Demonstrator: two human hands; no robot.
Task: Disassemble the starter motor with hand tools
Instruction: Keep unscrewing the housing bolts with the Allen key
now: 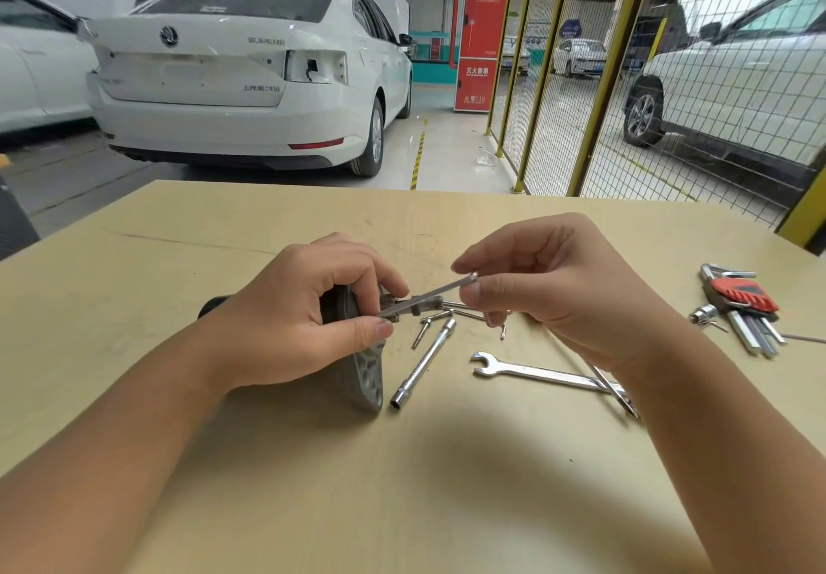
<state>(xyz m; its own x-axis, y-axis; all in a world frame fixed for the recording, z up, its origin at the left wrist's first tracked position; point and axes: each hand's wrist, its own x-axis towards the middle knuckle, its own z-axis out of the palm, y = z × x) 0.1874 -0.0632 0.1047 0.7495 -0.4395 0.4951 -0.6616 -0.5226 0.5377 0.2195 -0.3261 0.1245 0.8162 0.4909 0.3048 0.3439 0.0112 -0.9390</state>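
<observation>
The pale beige wooden table (pixel 402 484) carries everything, and its surface is smooth with a faint grain. On it, near the person, lie a slim chrome tubular socket wrench (pixel 423 363) and a flat polished steel open-end spanner (pixel 536 372); both are round or smooth, so I judge that a careless elbow can roll or push them away. The left hand (pixel 308 323) grips the dark grey cast-metal starter motor (pixel 362 372), which rests on the table left of centre, with its ribbed end housing turned to the person; the fingers curl over the top of it. The right hand (pixel 549 292) pinches the head end of a long thin steel through-bolt (pixel 429 296) between thumb and forefinger, and the other end of the bolt sits at the motor. The bolt is thin and probably oily, so it can slip from the pinch and fall; if it is pulled at an angle, it may bind in the housing. If the left grip loosens, the heavy motor may tip. Farther right is a set of steel hex keys in a red plastic holder (pixel 742 301). Beyond the table stand a white saloon car (pixel 232 73) and a yellow-framed wire mesh fence (pixel 581 82).
</observation>
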